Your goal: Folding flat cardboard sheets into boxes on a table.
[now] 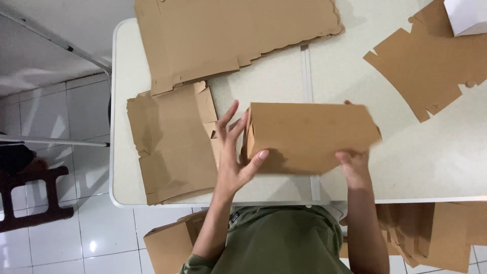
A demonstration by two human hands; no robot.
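A folded brown cardboard box (309,137) sits in the middle of the frame, held a little above the white table (436,162); its long side runs left to right and its right end is slightly blurred. The left hand (234,152) is at the left end of the box, fingers spread wide and upright against that end, the thumb pressing on the near lower edge; the right hand (354,165) grips the lower right corner of the box, the thumb on top, the other fingers hidden behind the cardboard.

Just left of the box, touching the left hand's side, a stack of flat cardboard blanks (170,147) lies on the table; a larger flat cardboard sheet (233,35) lies at the upper middle of the frame; another cut cardboard blank (431,63) lies at the upper right, and a white box (466,15) rests on its corner. At the bottom of the frame, below the table edge, an assembled brown box (167,246) stands on the tiled floor (66,116) at the left; more cardboard pieces (436,233) are at the lower right.
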